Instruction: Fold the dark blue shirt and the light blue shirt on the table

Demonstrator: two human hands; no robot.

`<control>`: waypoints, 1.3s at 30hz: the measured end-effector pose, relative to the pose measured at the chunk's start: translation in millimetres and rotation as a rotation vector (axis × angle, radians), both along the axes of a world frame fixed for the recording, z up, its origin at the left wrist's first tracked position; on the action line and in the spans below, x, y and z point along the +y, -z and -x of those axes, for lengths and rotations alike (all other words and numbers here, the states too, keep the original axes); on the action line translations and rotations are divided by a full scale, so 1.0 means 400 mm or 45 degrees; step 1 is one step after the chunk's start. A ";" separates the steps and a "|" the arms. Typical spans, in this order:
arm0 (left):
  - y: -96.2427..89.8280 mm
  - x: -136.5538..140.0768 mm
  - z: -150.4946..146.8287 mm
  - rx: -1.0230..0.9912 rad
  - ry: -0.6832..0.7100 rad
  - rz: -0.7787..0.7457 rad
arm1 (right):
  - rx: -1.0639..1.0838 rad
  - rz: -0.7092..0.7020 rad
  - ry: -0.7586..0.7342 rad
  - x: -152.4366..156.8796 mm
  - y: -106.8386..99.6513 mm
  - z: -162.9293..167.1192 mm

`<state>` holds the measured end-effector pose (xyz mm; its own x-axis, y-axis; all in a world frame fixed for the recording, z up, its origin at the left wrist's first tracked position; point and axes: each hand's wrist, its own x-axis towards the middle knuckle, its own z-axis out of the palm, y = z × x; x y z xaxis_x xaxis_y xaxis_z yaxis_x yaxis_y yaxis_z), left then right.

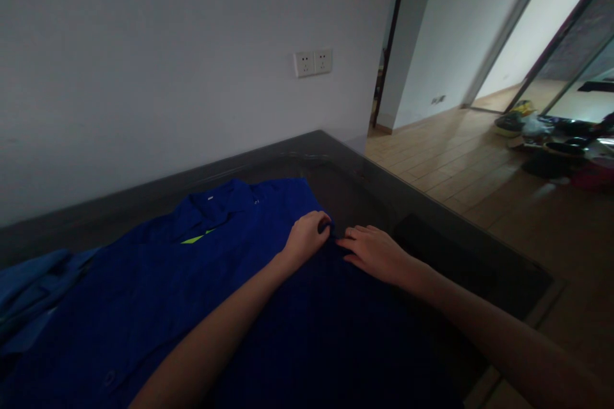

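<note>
A dark blue collared shirt (192, 281) lies spread over a dark table, its collar toward the wall and a bit of yellow-green showing below the collar. My left hand (309, 232) pinches a fold of the shirt's right edge between thumb and fingers. Close to its right, my right hand (371, 249) rests low with fingers stretched out and a ring on one finger. Its fingertips reach the shirt's edge beside the pinched fold. The lower part of the shirt is very dark, so its outline is hard to make out.
Lighter blue cloth (33, 287) lies at the left. The dark table (345, 160) has a raised rim and meets a wall with a double socket (313, 62). Beyond the table's right edge is a wooden floor (446, 172), with assorted items piled farther right.
</note>
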<state>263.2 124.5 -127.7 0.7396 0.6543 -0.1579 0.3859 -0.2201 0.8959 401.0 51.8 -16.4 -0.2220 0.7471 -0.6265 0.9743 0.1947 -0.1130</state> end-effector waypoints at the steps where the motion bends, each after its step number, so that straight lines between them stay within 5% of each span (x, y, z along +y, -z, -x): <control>1: 0.002 -0.004 0.000 -0.006 0.012 -0.016 | 0.025 0.028 0.014 0.002 -0.004 -0.003; 7: 0.014 -0.024 0.009 -0.082 0.120 -0.170 | 0.129 0.163 0.162 0.021 -0.010 -0.022; 15: 0.021 -0.043 0.016 -0.064 0.237 -0.213 | 0.100 0.115 0.392 0.040 -0.015 -0.056; 23: 0.048 -0.043 0.010 -0.123 0.074 -0.080 | 0.086 -0.034 0.298 0.008 0.024 0.010; 32: 0.001 -0.008 0.021 -0.161 -0.096 -0.049 | -0.204 -0.040 0.424 0.016 0.040 -0.046; 39: 0.004 -0.017 0.023 -0.132 -0.036 -0.077 | -0.078 -0.180 0.437 0.017 0.082 -0.017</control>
